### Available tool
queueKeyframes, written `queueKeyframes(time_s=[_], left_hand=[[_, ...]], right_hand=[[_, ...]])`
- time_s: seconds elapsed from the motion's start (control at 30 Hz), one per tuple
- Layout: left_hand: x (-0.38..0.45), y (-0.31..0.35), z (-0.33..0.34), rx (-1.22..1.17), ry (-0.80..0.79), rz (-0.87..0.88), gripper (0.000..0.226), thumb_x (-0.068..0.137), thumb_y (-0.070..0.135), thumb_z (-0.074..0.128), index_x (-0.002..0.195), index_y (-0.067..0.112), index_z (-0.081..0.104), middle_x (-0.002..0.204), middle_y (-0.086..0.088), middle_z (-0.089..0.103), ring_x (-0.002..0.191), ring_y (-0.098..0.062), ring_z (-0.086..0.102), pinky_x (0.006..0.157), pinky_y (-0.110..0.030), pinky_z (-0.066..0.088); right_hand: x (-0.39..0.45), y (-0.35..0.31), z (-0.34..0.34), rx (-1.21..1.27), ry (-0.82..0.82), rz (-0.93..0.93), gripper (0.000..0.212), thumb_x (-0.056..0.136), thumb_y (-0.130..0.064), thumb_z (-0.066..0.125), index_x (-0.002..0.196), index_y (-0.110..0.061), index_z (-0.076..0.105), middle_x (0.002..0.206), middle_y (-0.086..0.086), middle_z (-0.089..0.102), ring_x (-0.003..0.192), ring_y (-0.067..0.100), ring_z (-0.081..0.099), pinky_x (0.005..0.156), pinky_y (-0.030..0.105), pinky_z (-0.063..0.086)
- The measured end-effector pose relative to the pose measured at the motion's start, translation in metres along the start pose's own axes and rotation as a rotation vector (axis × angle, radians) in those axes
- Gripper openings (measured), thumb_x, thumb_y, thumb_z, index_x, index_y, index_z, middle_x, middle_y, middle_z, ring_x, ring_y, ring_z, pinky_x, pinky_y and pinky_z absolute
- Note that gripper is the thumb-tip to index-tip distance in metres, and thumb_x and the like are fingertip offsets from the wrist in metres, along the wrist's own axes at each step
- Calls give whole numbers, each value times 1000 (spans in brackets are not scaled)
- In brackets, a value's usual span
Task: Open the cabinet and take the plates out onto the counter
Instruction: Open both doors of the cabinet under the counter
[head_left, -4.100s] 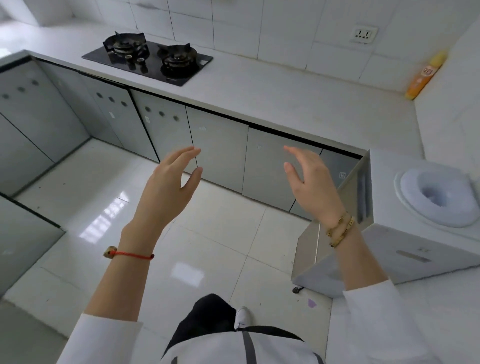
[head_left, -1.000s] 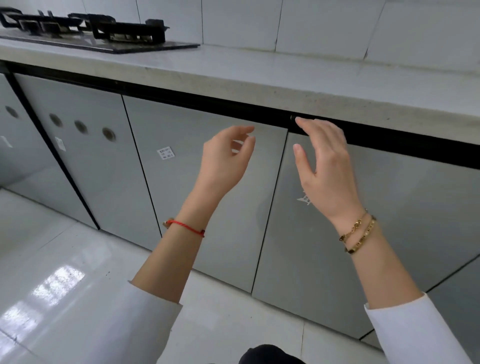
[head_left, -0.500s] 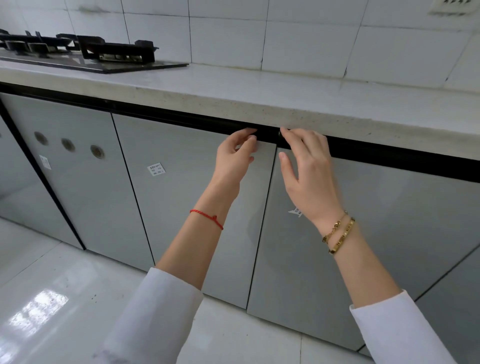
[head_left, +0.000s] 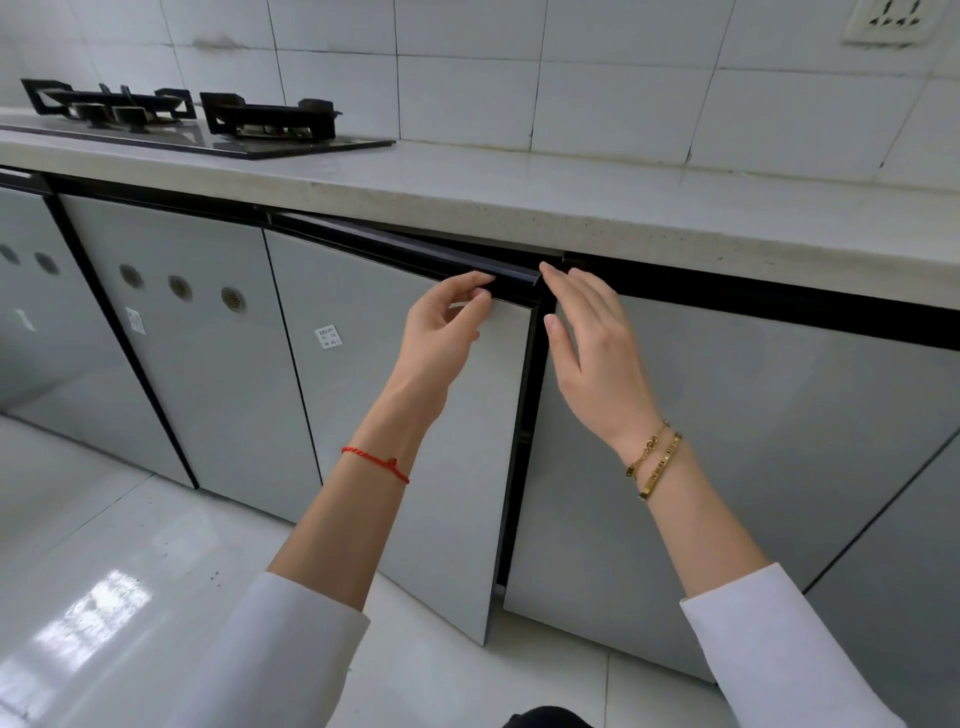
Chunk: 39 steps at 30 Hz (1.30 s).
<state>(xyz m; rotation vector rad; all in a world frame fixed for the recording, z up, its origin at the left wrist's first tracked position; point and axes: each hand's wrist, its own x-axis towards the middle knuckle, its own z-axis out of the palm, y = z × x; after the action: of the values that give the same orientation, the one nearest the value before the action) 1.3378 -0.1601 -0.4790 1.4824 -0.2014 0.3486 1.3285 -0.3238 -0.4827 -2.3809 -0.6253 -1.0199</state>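
Two hands at the cabinet front, under the surface (head_left: 519, 208). Half a second ago both doors sat flush and closed; now the left-hand door (head_left: 415, 415) stands ajar, its free edge swung out from the frame, a dark gap showing along its top and down its right side. Left hand (head_left: 441, 338) has thumb and fingers (head_left: 475, 280) closed on the dark handle strip (head_left: 405, 249) at the door's top corner. Right hand (head_left: 592, 353) is open, fingers loosely spread, tips at the top-left corner of the neighbouring door (head_left: 727, 441), which looks shut; not gripping anything. Meaning for the task: the opening step has begun, nothing more. Plates not visible; presumably behind these doors, cannot confirm. Gap too narrow and dark to show any shelf or contents. Room to move: floor (head_left: 130, 571) in front of the doors is bare tile, so the door should swing freely leftward. Surface above is bare directly over the cabinet, good landing space; hob (head_left: 208, 124) sits well off to the left. Watch the surface's overhanging edge just above the knuckles when lifting plates out.
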Motion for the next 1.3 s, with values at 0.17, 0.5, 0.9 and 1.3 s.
queueKeyframes(time_s=[0.17, 0.5, 0.9, 1.3], left_hand=[[-29, 6, -12, 112, 53, 90, 28, 93, 14, 61, 120, 23, 61, 106, 8, 62, 94, -5, 58, 83, -17, 47], [-108, -20, -37, 577, 209, 435, 75, 81, 26, 76, 146, 15, 38, 142, 2, 41, 133, -14, 41, 108, -39, 42], [-157, -6, -109, 706, 299, 424, 72, 89, 6, 65, 152, 13, 29, 151, -2, 40, 141, -16, 36, 112, -46, 38], [-181, 8, -201, 863, 491, 399, 64, 92, 3, 59, 150, 10, 33, 146, 2, 47, 135, -12, 43, 111, -37, 40]], right_hand=[[-10, -21, 0, 144, 39, -45, 40, 100, -9, 40, 139, -8, 46, 141, 2, 50, 139, 15, 35, 116, 23, 25], [-31, -70, 3, 263, 17, -189, 42, 101, -12, 41, 142, -9, 42, 147, 0, 45, 144, 13, 28, 118, 36, 29], [-36, -150, 34, 415, -75, -378, 46, 100, -15, 43, 146, -9, 36, 154, 0, 35, 148, 15, 18, 118, 45, 26], [-12, -232, 90, 521, -100, -582, 47, 101, -16, 41, 147, -10, 34, 154, 1, 35, 149, 15, 15, 123, 38, 14]])
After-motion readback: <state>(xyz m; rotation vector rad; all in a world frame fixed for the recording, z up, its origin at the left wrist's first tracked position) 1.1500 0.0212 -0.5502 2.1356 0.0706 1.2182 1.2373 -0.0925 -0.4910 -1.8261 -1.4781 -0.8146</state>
